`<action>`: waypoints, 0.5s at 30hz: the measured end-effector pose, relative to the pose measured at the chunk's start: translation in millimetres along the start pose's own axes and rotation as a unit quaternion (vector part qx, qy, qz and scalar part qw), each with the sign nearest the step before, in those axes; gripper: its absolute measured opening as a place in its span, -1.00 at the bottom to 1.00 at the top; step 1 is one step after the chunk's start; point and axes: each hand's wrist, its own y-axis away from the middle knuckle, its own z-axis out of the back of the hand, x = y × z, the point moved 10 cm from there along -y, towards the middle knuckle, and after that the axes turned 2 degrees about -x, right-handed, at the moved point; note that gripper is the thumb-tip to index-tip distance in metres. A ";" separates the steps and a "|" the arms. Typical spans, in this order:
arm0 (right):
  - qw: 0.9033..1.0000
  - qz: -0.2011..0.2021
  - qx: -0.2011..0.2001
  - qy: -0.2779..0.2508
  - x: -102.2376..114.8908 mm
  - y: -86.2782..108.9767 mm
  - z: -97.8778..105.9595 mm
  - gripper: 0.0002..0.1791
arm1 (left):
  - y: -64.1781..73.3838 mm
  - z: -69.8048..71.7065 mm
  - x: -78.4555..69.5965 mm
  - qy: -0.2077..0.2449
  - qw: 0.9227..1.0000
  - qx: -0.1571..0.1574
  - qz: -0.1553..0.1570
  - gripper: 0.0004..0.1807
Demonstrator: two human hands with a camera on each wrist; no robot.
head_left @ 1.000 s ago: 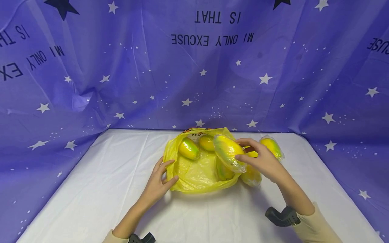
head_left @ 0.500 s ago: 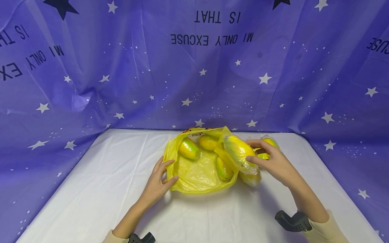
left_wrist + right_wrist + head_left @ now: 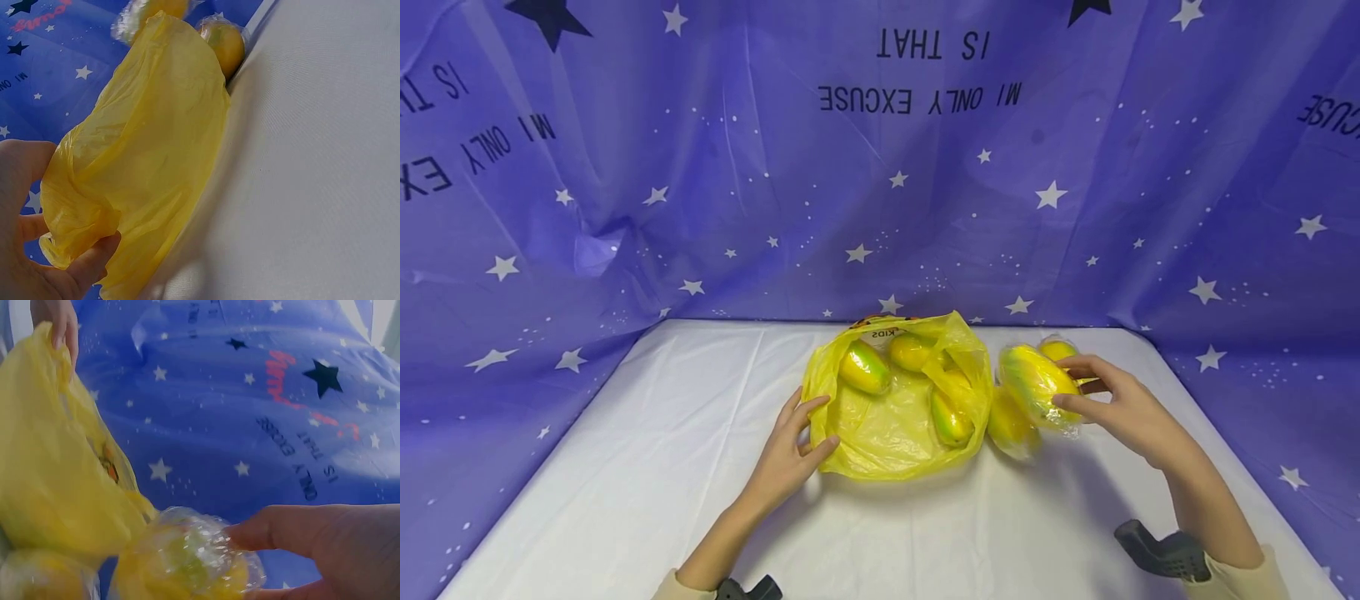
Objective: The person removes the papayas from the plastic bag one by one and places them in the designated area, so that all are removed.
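My left hand (image 3: 793, 450) pinches the left rim of a yellow plastic bag (image 3: 880, 458), whose mouth gapes toward me. Inside it lie three yellow-green mangoes: one at the left (image 3: 867, 367), one at the back (image 3: 912, 353) and one at the right (image 3: 951, 418). To the right of the bag, my right hand (image 3: 1123, 410) grips a film-wrapped mango (image 3: 1037, 385) between thumb and fingers. In the right wrist view the crinkled wrap of that mango (image 3: 187, 556) shows at the thumb tip.
Another wrapped mango (image 3: 1011, 425) lies against the bag's right side, partly behind the held one. Farther back, one more mango (image 3: 1057, 346) is mostly covered by the held fruit and hand. A white cloth (image 3: 715, 392) covers the table; a blue star-print curtain (image 3: 865, 208) surrounds it.
My right hand has carried its mango rightward from over the bag's right edge to beyond the bag. The left hand stays at the bag's rim.
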 end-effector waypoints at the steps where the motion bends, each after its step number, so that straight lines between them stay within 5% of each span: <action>1: 1.000 -0.006 0.003 -0.002 -4.1 0.7 0.9 -0.37 | 0.0 0.2 0.1 -0.001 1.000 -0.001 0.000 -0.37; 15: 0.996 -0.057 0.060 -0.015 -36.0 3.8 -0.6 -0.30 | -0.6 0.3 2.1 -0.006 1.000 -0.001 0.004 -0.37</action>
